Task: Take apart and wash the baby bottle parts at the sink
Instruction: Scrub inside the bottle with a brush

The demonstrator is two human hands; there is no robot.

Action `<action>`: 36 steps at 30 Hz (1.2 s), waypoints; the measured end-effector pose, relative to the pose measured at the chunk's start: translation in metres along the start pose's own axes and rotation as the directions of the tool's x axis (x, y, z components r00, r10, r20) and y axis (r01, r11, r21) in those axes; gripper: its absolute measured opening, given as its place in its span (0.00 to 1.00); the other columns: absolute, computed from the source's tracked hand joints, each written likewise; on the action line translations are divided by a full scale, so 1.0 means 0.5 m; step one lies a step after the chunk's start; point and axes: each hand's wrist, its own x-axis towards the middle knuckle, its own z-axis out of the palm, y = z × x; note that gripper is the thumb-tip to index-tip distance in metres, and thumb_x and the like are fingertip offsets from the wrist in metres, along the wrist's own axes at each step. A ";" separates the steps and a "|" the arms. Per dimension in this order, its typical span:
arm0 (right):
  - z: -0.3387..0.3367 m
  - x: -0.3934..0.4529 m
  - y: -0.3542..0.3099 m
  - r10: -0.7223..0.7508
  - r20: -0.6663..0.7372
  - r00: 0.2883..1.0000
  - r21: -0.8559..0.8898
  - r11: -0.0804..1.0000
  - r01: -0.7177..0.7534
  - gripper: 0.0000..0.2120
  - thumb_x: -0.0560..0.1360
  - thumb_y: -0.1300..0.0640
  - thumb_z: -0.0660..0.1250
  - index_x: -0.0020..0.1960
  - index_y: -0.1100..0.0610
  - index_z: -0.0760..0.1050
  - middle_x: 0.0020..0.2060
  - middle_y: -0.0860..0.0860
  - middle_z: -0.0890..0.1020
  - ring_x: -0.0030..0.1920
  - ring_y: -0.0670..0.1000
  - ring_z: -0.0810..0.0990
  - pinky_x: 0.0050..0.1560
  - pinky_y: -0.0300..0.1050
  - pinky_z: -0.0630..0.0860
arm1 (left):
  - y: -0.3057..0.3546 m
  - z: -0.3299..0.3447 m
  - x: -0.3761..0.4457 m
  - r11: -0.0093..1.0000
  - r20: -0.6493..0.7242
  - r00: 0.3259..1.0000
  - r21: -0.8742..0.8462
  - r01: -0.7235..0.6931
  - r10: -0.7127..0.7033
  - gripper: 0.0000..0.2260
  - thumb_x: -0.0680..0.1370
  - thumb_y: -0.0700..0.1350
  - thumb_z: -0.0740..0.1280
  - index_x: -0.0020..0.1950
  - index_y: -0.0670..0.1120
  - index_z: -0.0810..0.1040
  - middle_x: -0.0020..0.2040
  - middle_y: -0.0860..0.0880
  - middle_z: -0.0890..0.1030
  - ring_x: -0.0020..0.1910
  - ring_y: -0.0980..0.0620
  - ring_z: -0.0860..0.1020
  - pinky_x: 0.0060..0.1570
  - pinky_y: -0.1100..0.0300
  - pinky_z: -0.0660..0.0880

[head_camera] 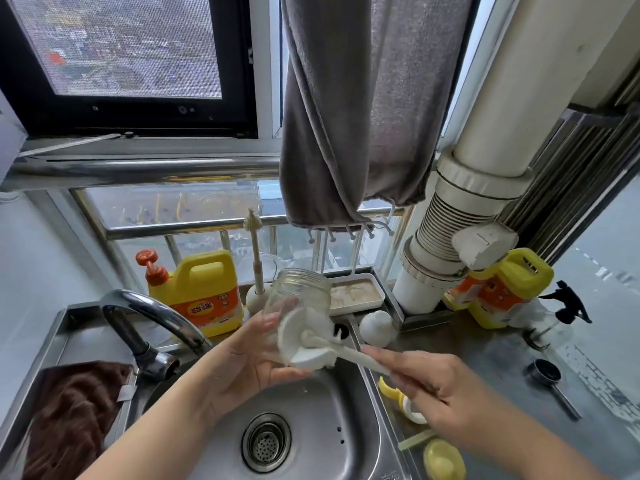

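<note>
Two bare forearms reaching in from six o'clock, nearest the lens. Steel sink (346, 410) below them at six, drain strainer (266, 442) at its centre, nothing in the basin. Left hand (242, 362) curled round a clear glass bottle (298, 306) at centre frame, held above the basin with the threaded mouth tilted up toward twelve, probably so drips fall into the sink. Right hand (440, 393) at four o'clock, fingers closed round the white handle of a sponge brush (304, 344); sponge head pressed against the bottle's lower outside, toward its base, not inside it. Judged as scrubbing the outer wall, with the inside perhaps left to do.

Around, largest first: grey cloth (353, 109) hanging at twelve over the window rail. White drainpipe (485, 161) at two. Brown cloth (72, 420) at eight on the sink's left ledge. Curved tap (152, 320) at nine, spout close to the left wrist, no water seen running; likely in the way if the bottle swings left. Yellow detergent jug (204, 289) at eleven, a second jug (498, 292) at two. White drying tray (356, 292) at one. Slim brush (254, 251) upright at twelve. Yellow bottle parts (443, 460) on the counter at five, under the right wrist, apparently waiting. Metal scoop (547, 379) at four.
</note>
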 end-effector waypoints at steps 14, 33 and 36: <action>-0.014 -0.026 0.024 0.025 -0.035 0.999 -0.059 0.998 -0.027 0.26 0.77 0.53 0.62 0.65 0.25 0.64 0.39 0.44 0.79 0.38 0.45 0.77 0.36 0.39 0.72 | -0.010 -0.006 -0.008 0.999 0.069 0.998 -0.035 -0.011 0.014 0.40 0.55 0.47 0.83 0.66 0.47 0.74 0.63 0.35 0.76 0.53 0.34 0.79 0.38 0.48 0.82; 0.009 -0.008 0.020 0.077 -0.130 0.989 0.006 0.997 -0.077 0.28 0.79 0.55 0.62 0.63 0.22 0.61 0.54 0.46 0.82 0.51 0.47 0.81 0.50 0.43 0.77 | -0.009 0.011 0.000 0.994 -0.075 0.997 0.111 -0.009 0.018 0.35 0.62 0.54 0.79 0.65 0.44 0.73 0.58 0.36 0.80 0.52 0.37 0.80 0.48 0.48 0.80; 0.021 -0.005 0.017 0.054 -0.126 0.991 0.003 0.999 -0.054 0.26 0.79 0.54 0.61 0.63 0.22 0.61 0.52 0.46 0.82 0.51 0.48 0.80 0.50 0.46 0.78 | -0.008 0.011 0.000 0.986 -0.018 1.000 0.166 -0.004 0.007 0.41 0.54 0.51 0.83 0.65 0.45 0.75 0.59 0.36 0.79 0.56 0.36 0.79 0.52 0.47 0.78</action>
